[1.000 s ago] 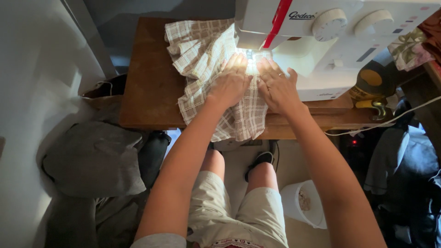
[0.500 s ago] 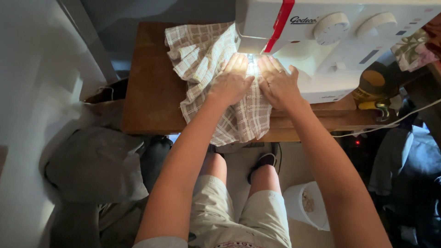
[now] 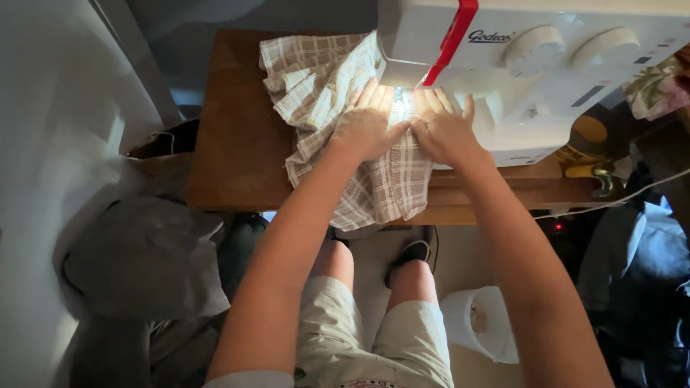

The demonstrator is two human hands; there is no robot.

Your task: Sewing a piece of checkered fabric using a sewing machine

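Note:
A beige plaid cloth (image 3: 316, 79) lies across a brown wooden table (image 3: 230, 144) and hangs over its front edge. My left hand (image 3: 365, 123) presses flat on the cloth just left of the lit needle area. My right hand (image 3: 444, 128) lies flat on the cloth to the right of it, fingers spread toward the white sewing machine (image 3: 532, 65). The two thumbs nearly touch. The machine's lamp shines between the hands; the needle itself is hidden.
A white bucket (image 3: 483, 332) stands on the floor by my right knee. Grey fabric (image 3: 144, 259) is piled at the left below the table. A cable (image 3: 611, 202) runs off the table's right end, beside dark clutter and a yellow object (image 3: 586, 140).
Both hands have slid a little farther away along the cloth toward the needle. The cloth has moved back with them.

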